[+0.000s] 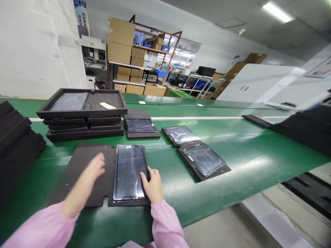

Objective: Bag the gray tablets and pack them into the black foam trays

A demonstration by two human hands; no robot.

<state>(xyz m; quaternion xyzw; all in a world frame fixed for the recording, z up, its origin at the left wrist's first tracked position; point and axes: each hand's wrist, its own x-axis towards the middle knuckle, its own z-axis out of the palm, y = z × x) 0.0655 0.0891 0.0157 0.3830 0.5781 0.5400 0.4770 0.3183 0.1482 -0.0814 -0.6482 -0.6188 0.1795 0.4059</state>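
A tablet in clear film lies screen up on the right part of a black foam sheet on the green belt. My right hand grips its right edge, thumb on the screen and fingers along the side. My left hand, blurred by motion, is over the left part of the foam with its fingers loosely bent and apart; I see nothing in it. Behind them, a smaller tablet rests on another foam piece. To the right, two more tablets, one farther back and one nearer, lie on foam pads.
A stack of black foam trays stands at the back left, its top one holding a filmed tablet. More black foam is piled at the left edge and dark material at the right. Shelves with cartons stand beyond the belt.
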